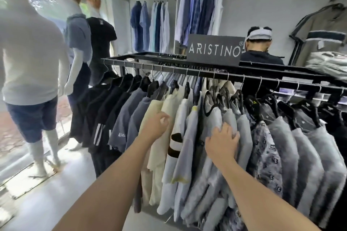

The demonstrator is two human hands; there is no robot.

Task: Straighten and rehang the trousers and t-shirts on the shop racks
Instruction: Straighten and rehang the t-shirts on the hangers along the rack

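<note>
Before me a long black metal rack rail (187, 71) runs across the shop, and a row of t-shirts hangs from it on black hangers with thin metal hooks. The person stands close to the rack and reaches both bare arms forward to the middle of the row. The left hand (159, 123) is at the shoulder of a cream short-sleeved t-shirt (154, 108). Its fingers are curled inward at the edge of the cloth, but I cannot tell if they really pinch it. The right hand (222, 140) lies on the shoulder of a light grey t-shirt with a dark neck trim (216, 116). Its fingers are spread wide and press flat on the fabric, holding nothing. Between the two hands hangs a white t-shirt with a black band on the sleeve (175, 142). To the left of the cream one the row continues with grey and black t-shirts (105, 103), and to the right with a grey patterned t-shirt (262, 148). On top of the rack stands a dark sign with the word ARISTINO (215, 49). Behind it a person in a light cap (260, 56) bends the head down. White mannequins in shirts and shorts (32, 52) stand at the left by the window, and blue shirts (150, 26) hang on the far wall.
</note>
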